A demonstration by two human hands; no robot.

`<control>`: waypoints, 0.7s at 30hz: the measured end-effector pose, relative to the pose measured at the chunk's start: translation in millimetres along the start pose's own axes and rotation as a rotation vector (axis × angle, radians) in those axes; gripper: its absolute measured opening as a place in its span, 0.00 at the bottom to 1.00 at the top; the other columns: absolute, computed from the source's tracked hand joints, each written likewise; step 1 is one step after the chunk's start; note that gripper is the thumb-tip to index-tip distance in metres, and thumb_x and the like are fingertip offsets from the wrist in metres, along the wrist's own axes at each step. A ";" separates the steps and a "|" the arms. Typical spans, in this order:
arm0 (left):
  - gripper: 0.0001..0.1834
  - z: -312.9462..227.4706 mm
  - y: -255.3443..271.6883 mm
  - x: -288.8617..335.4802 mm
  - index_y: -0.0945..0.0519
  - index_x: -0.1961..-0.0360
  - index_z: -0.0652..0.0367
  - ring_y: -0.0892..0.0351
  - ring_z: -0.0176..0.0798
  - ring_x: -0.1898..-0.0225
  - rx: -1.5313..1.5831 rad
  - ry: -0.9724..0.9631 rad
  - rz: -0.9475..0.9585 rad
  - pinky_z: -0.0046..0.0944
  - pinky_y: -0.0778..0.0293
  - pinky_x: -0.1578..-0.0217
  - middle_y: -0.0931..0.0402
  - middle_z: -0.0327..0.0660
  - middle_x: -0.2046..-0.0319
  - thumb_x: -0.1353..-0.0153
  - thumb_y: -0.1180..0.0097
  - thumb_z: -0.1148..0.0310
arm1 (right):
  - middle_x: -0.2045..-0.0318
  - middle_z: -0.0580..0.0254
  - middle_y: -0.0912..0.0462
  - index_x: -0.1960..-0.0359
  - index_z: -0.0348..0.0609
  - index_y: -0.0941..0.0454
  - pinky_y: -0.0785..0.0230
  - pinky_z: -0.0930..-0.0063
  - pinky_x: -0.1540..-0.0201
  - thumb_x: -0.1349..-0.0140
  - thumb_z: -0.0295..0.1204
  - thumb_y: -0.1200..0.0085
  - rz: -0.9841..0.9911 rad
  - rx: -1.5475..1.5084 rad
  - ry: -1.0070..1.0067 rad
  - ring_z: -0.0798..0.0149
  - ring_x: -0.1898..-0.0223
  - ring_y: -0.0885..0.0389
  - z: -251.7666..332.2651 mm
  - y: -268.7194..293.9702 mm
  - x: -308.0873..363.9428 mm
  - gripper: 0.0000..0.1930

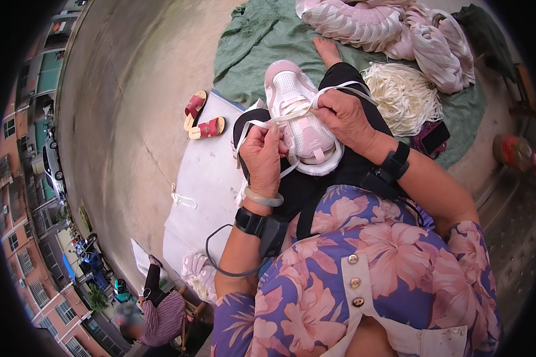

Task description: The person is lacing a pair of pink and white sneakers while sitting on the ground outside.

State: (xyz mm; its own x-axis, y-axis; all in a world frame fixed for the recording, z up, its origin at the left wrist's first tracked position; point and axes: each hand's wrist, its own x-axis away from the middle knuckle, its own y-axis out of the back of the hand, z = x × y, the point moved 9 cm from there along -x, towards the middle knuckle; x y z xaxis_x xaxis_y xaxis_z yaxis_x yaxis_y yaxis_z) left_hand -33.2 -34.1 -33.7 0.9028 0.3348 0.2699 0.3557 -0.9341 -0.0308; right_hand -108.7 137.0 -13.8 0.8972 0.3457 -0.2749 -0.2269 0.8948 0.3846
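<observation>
Shoe (307, 132): on lap (352, 166), btwn hands
L hand (262, 154): pinching lace (295, 113)
R hand (345, 119): pinching lace too
Lacing: prob. partly done, some rows in
Tying: left to do, apparently; no bow seen

A head-worn fisheye camera is looking steeply down, framing the hands (262, 159) close by and buildings (49, 297) far off leftward.
</observation>
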 end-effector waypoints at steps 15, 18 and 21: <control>0.07 1.7 0.6 -2.0 0.26 0.69 0.61 0.35 0.20 0.85 -0.138 -0.061 -0.007 0.20 0.37 0.85 0.30 0.31 0.82 0.36 0.51 0.70 | 0.84 0.62 0.28 0.76 0.39 0.31 0.34 0.74 0.75 0.48 0.32 0.40 0.013 -0.085 -0.312 0.68 0.80 0.28 -29.2 3.5 8.0 0.12; 0.05 0.2 1.6 -5.3 0.26 0.71 0.62 0.33 0.23 0.85 -0.246 -0.091 -0.046 0.25 0.36 0.84 0.30 0.34 0.83 0.38 0.49 0.72 | 0.84 0.63 0.28 0.75 0.39 0.31 0.35 0.76 0.77 0.47 0.32 0.40 0.063 -0.105 -0.307 0.69 0.81 0.30 -31.0 3.0 12.0 0.12; 0.05 -56.9 -25.7 13.3 0.27 0.73 0.64 0.31 0.28 0.84 -0.788 -0.893 -0.096 0.31 0.35 0.83 0.31 0.37 0.85 0.42 0.46 0.74 | 0.84 0.66 0.29 0.75 0.39 0.30 0.36 0.78 0.77 0.46 0.31 0.41 0.068 -0.177 -0.291 0.73 0.82 0.32 -33.9 3.3 14.1 0.11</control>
State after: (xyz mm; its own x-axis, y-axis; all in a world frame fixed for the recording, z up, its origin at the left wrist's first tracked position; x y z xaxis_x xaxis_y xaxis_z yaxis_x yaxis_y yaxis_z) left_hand -44.0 -12.6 25.5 0.8405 0.0843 -0.5352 0.4664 -0.6150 0.6357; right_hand -109.6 154.4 -46.2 0.9423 0.3342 0.0185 -0.3295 0.9163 0.2277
